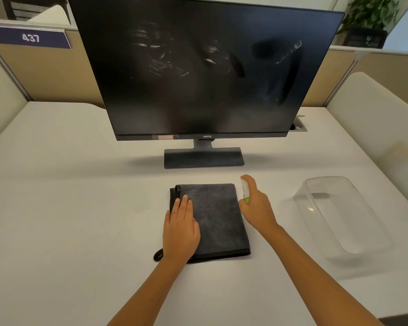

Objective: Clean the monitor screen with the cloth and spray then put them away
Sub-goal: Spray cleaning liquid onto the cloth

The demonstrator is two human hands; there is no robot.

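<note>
A dark monitor [205, 67] stands at the back of the white desk, its screen streaked with white smears. In front of its base lies a folded dark grey cloth [218, 217]. My left hand [180, 228] rests flat on the cloth's left part, fingers together and extended. My right hand [257, 207] is just right of the cloth, wrapped around a small spray bottle [245, 190] with a white top and a green band. The index finger sits on the bottle's top, which points toward the cloth and monitor.
A clear plastic bin [342, 215] lies on the desk [68, 220] to the right. Beige partitions surround the desk, with a "437" sign [31, 38] at back left and a potted plant [370, 20] at back right. A cable port [300, 125] sits behind the monitor.
</note>
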